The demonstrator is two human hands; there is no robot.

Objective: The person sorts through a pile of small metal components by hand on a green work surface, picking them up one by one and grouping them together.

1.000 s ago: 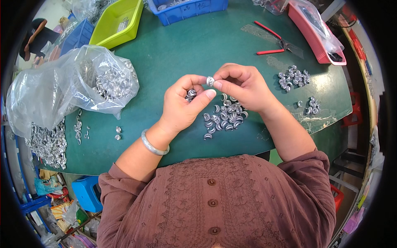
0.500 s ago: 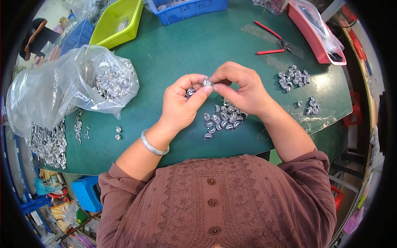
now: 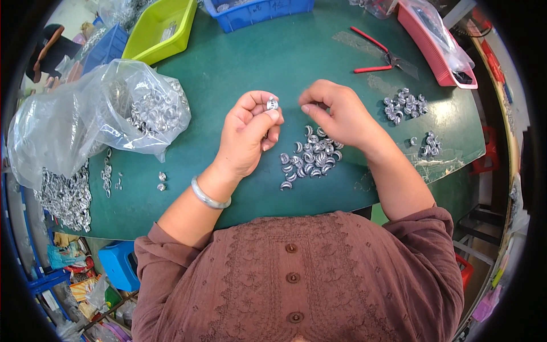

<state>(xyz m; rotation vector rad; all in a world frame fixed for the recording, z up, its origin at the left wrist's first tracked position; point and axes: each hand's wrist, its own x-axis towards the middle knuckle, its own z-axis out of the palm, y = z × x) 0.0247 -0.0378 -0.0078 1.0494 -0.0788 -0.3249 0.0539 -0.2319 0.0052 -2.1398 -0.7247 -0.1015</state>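
Right fingers (image 3: 317, 113) have withdrawn, closed, near crescent pieces (image 3: 308, 156); left fingers (image 3: 264, 121) pinch a bead (image 3: 272, 105).

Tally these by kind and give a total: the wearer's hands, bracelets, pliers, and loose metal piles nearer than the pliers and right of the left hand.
Hands: 2
Bracelets: 1
Pliers: 1
Loose metal piles: 3
Total: 7

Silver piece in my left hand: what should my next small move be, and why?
Probably bring your right hand in to the silver piece: your left hand pinches it with its upper part exposed, and the right hand is apart but close, curled toward it.
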